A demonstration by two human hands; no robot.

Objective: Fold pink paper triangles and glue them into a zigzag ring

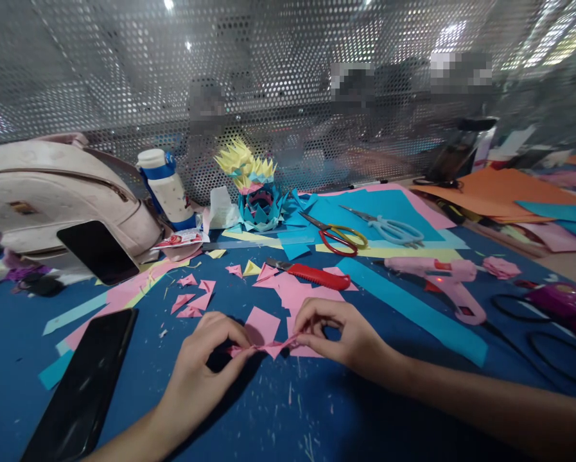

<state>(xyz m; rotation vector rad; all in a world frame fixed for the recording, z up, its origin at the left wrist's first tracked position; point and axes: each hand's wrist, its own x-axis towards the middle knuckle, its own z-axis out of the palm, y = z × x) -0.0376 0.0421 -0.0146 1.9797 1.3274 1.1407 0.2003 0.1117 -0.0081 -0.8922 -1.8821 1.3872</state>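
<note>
Between my two hands stretches a small folded piece of pink paper [274, 350], held just above the blue table. My left hand [214, 356] pinches its left end between thumb and forefinger. At the other end, my right hand [333, 330] grips it the same way. Right behind it lie a pink paper square [262, 326] and more cut pink paper [295, 294]. Several small folded pink triangles [187, 301] are scattered beyond my left hand. A red-handled craft knife [319, 276] rests across the pink paper. My fingertips partly cover the folded piece.
A pink glue gun [454, 279] with its cable lies at the right, beside a blue paper strip [413, 311]. Scissors [338, 237] lie on blue sheets. Behind stands a folded-paper model [259, 199]. Two phones [85, 385], a bottle [169, 189] and a backpack [70, 192] occupy the left.
</note>
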